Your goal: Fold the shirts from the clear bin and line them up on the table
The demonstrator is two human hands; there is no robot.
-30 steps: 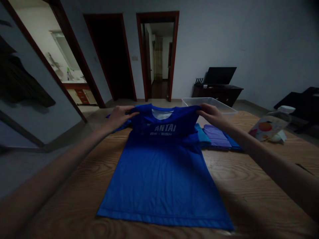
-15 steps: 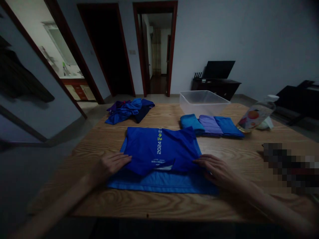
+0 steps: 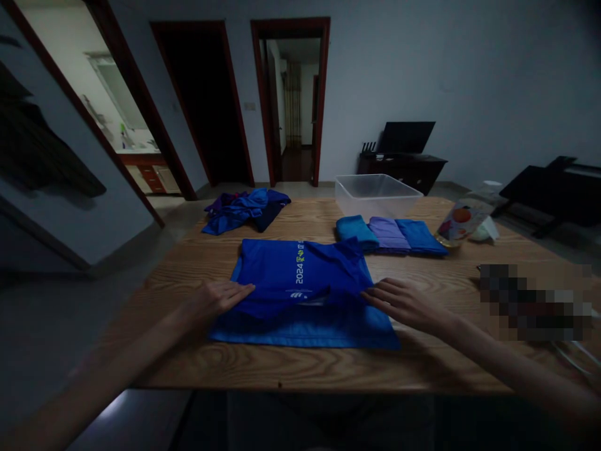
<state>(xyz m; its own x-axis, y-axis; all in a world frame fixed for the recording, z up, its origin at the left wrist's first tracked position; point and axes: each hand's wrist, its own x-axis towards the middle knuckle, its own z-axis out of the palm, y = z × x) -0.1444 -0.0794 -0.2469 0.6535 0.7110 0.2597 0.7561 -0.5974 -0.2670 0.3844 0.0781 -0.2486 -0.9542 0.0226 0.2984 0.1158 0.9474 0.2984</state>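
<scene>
A blue T-shirt (image 3: 300, 288) lies on the wooden table (image 3: 328, 366), folded over once so its top half rests on its lower half; white and yellow print shows on the upper layer. My left hand (image 3: 220, 297) lies flat at the shirt's left edge, fingers stretched out. My right hand (image 3: 399, 302) lies flat at the right edge, fingers spread and touching the cloth. Neither hand grips anything.
A heap of blue and purple clothes (image 3: 244, 210) lies at the back left. Three folded pieces, teal, lilac and blue (image 3: 389, 233), sit beside a clear plastic bin (image 3: 375, 194). A spray bottle (image 3: 462, 220) stands at the right. Doorways open behind the table.
The shirt's top half was pulled down from the far side and folded over the lower half. Both hands let go of the shoulders and now rest flat at the fold's sides.
</scene>
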